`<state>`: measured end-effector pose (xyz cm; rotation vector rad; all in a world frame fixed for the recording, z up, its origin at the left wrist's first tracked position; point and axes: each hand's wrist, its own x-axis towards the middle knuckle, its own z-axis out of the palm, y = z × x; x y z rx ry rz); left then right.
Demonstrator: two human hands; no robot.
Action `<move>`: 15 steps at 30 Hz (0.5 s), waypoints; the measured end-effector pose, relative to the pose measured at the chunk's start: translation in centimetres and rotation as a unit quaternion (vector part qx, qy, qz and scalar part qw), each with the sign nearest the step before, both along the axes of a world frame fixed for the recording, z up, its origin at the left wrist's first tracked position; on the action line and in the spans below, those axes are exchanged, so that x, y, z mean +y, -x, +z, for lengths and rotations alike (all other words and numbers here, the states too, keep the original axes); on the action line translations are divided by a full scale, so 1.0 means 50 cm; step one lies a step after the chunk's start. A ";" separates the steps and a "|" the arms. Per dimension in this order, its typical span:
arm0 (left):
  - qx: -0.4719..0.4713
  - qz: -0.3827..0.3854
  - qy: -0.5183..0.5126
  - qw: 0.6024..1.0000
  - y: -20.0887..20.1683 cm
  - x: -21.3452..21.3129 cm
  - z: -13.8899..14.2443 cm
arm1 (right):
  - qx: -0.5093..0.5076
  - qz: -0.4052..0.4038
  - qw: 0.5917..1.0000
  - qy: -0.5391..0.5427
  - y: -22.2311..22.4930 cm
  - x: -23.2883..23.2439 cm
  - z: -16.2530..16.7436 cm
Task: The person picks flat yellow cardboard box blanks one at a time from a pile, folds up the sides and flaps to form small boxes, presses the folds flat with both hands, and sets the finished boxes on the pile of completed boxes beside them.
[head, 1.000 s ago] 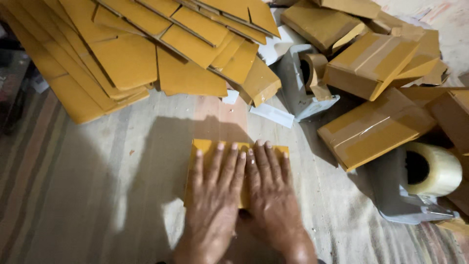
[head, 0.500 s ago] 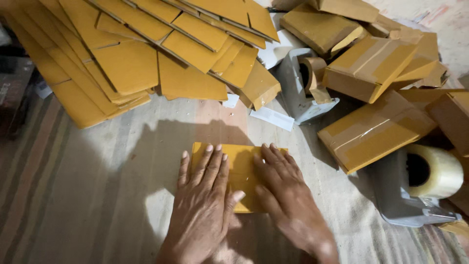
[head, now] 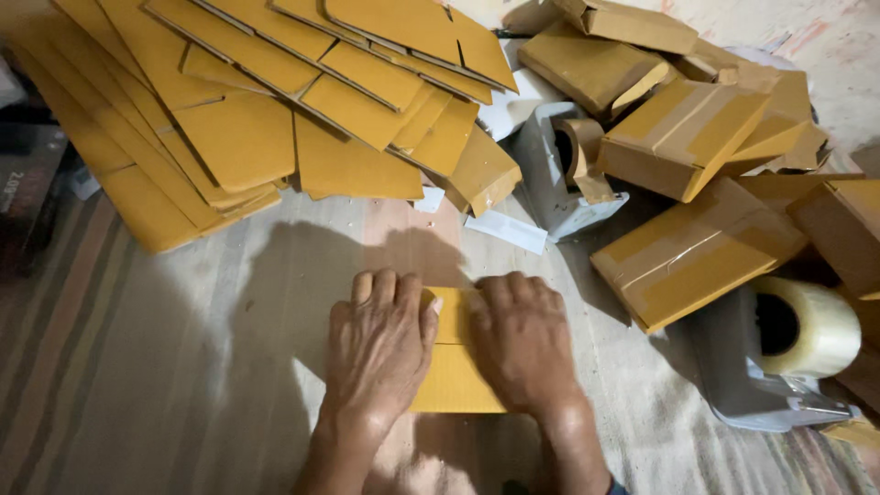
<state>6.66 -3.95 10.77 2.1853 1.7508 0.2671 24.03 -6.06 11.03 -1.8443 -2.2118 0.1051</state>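
Note:
A small yellow-brown cardboard piece (head: 453, 376) lies flat on the mat right in front of me. My left hand (head: 379, 348) presses down on its left part, palm down, fingers together. Beside it, my right hand (head: 522, 341) presses on the right part, its fingers curled over the far edge. Only the middle strip and near edge of the cardboard show between and below the hands.
A big fanned pile of flat cardboard blanks (head: 257, 110) lies at the far left. Taped-up cardboard boxes (head: 697, 247) are heaped at the right. A grey tape dispenser with brown tape (head: 568, 165) stands behind; another with clear tape (head: 788, 353) sits at the right. Striped mat (head: 110, 385) underneath.
Both hands have drawn nearer to me and closed in; the fingers, earlier spread flat over the cardboard, are now together and the right ones curl over its far edge.

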 end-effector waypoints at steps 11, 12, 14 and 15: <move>0.060 -0.102 -0.147 0.982 -0.043 -0.042 0.010 | -0.002 -0.003 0.990 -0.144 0.022 -0.019 -0.013; 0.055 -0.095 -0.140 0.984 -0.043 -0.044 0.006 | 0.006 -0.011 0.994 -0.112 0.024 -0.019 -0.007; 0.045 -0.080 -0.135 0.987 -0.038 -0.040 -0.001 | 0.019 -0.027 0.998 -0.055 0.022 -0.017 0.004; 0.050 -0.062 -0.154 0.985 -0.030 -0.034 -0.003 | 0.028 -0.031 0.998 -0.055 0.017 -0.017 0.008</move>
